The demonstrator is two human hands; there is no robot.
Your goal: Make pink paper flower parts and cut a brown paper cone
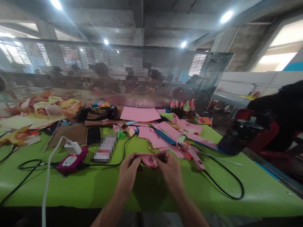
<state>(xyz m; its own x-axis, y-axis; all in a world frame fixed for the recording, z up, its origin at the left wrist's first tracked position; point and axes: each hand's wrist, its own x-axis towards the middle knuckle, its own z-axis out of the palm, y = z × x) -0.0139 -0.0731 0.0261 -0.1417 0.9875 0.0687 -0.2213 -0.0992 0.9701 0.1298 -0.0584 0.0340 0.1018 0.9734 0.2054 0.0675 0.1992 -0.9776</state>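
Observation:
My left hand point(129, 168) and my right hand point(169, 168) meet over the green table point(94, 186), and together they pinch a small curled pink paper piece point(147, 160). The left fingers hold its left end, the right fingers its right end. The piece hangs just above the table, near the front edge. Loose pink paper sheets point(165, 130) lie right behind the hands.
A pink glue gun point(196, 159) with a black cable point(227, 179) lies right of my hands. A magenta power bank point(71, 162) with a white plug, a dark phone point(93, 135), a blue pen point(165, 137) and yellow paper cutouts point(42, 107) lie left and behind. A perforated metal screen point(118, 75) closes the far side.

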